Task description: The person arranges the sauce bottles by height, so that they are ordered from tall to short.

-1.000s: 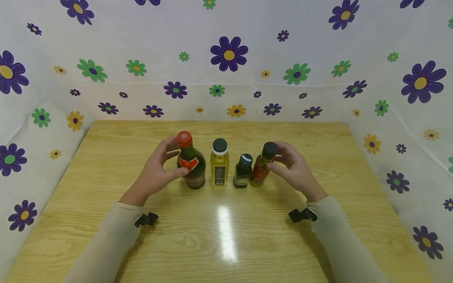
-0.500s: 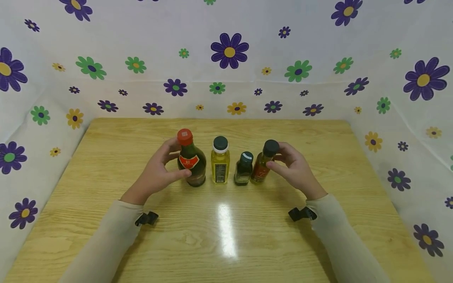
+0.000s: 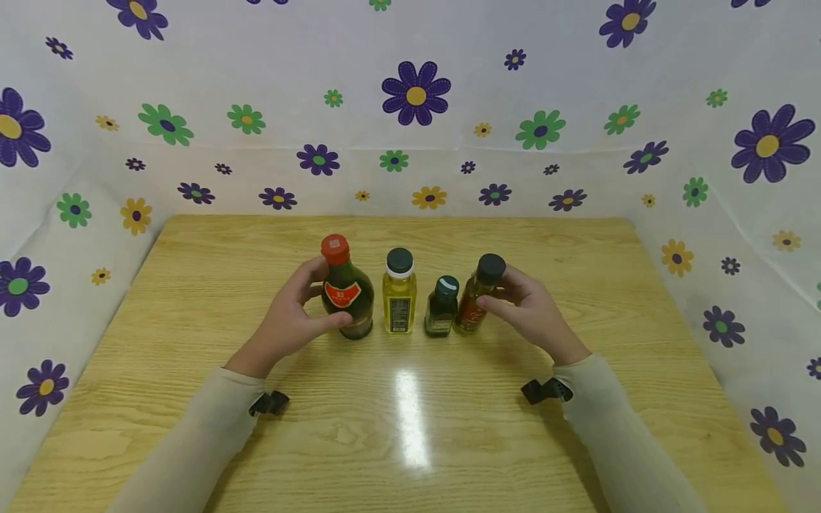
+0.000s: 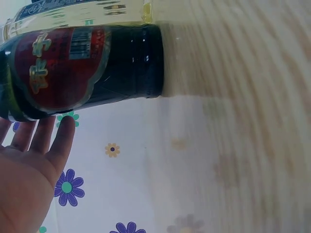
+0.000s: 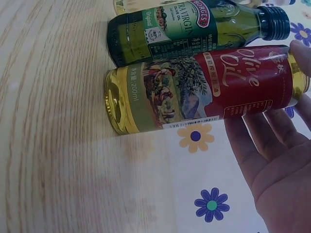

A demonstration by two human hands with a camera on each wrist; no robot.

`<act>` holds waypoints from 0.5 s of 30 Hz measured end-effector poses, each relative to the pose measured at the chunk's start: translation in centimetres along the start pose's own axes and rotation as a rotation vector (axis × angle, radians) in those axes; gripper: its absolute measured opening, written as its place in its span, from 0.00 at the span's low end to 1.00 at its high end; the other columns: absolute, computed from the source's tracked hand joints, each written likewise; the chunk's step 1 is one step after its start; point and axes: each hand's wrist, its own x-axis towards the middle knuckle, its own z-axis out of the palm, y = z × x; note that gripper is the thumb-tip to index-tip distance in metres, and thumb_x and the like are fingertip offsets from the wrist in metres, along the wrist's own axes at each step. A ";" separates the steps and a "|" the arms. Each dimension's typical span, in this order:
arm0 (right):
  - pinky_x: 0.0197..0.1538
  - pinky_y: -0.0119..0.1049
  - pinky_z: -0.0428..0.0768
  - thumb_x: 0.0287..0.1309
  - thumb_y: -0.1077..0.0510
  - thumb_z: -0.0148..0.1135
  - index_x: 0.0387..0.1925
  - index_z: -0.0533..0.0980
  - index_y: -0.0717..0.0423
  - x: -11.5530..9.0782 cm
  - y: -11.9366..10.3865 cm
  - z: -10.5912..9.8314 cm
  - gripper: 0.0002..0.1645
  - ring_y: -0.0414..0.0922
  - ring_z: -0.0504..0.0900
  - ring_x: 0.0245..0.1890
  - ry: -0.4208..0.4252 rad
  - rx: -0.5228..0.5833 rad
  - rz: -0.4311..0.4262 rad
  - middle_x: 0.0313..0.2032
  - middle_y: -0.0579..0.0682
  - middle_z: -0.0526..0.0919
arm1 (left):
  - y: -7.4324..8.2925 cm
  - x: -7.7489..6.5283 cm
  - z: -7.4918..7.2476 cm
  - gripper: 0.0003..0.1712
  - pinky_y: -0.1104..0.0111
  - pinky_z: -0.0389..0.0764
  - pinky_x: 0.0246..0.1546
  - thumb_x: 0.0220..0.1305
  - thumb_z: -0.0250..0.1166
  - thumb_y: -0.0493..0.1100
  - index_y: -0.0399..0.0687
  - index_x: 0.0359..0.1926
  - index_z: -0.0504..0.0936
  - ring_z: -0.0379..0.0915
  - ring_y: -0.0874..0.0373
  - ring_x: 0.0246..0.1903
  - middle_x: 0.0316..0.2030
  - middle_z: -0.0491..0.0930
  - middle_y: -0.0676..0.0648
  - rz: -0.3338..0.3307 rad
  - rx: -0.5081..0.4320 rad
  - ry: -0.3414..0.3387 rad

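At the left of a row of upright bottles is a dark green bottle with a red cap (image 3: pixel 355 285), its red label facing the left wrist view. My left hand (image 3: pixel 291 310) holds it, thumb in front and fingers behind; in the left wrist view the palm stays apart from the glass. An olive oil bottle with a black cap and red label (image 5: pixel 194 90) ends the row on the right, tilted slightly. My right hand (image 3: pixel 529 306) holds it near the neck, thumb in front, fingers behind. Between them stand a yellow oil bottle (image 3: pixel 400 292) and a small dark green olive oil bottle (image 3: pixel 441 306).
The bottles stand on a wood-grain table (image 3: pixel 410 399) showing a bright light reflection. A white flowered cloth (image 3: pixel 474 85) surrounds its back and sides. Black straps (image 3: pixel 545 391) sit at both sleeve cuffs.
Both hands have shifted slightly: the left thumb has slid right and down across its bottle, and the right hand has lowered a little. The bottles keep their order and places.
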 end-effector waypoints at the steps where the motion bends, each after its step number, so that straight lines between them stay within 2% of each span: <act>1: 0.60 0.30 0.80 0.66 0.65 0.68 0.65 0.75 0.62 0.0 0.0 0.0 0.27 0.36 0.80 0.57 0.002 0.002 0.001 0.57 0.58 0.82 | -0.1 0.0 0.1 0.49 0.57 0.74 0.65 0.56 0.79 0.32 0.53 0.75 0.66 0.70 0.56 0.63 0.63 0.75 0.49 -0.002 0.003 0.005; 6: 0.60 0.31 0.80 0.68 0.64 0.66 0.65 0.75 0.60 -0.2 0.1 0.1 0.25 0.38 0.80 0.58 0.001 0.004 0.011 0.58 0.58 0.81 | -0.7 -0.2 0.7 0.43 0.68 0.76 0.61 0.57 0.78 0.33 0.51 0.72 0.69 0.70 0.55 0.63 0.63 0.74 0.50 0.007 -0.001 0.044; 8: 0.60 0.31 0.80 0.69 0.64 0.66 0.66 0.75 0.60 -0.3 0.2 0.2 0.25 0.38 0.80 0.58 0.003 0.007 0.020 0.59 0.58 0.81 | -0.9 -0.3 0.9 0.42 0.70 0.76 0.60 0.58 0.78 0.33 0.50 0.71 0.70 0.70 0.55 0.63 0.63 0.75 0.50 0.014 -0.004 0.055; 11: 0.59 0.30 0.80 0.70 0.63 0.65 0.66 0.74 0.60 -0.4 0.4 0.2 0.26 0.38 0.80 0.59 0.010 0.019 0.026 0.60 0.58 0.80 | -0.9 -0.4 1.2 0.44 0.66 0.77 0.60 0.57 0.78 0.34 0.51 0.71 0.69 0.70 0.56 0.62 0.63 0.75 0.50 0.008 0.007 0.062; 15: 0.59 0.29 0.80 0.70 0.64 0.65 0.65 0.74 0.62 -0.4 0.6 0.3 0.25 0.37 0.80 0.58 0.022 0.041 0.011 0.60 0.59 0.80 | -0.9 -0.5 1.3 0.46 0.53 0.77 0.59 0.56 0.80 0.37 0.52 0.73 0.68 0.71 0.55 0.61 0.62 0.75 0.50 -0.026 0.032 0.066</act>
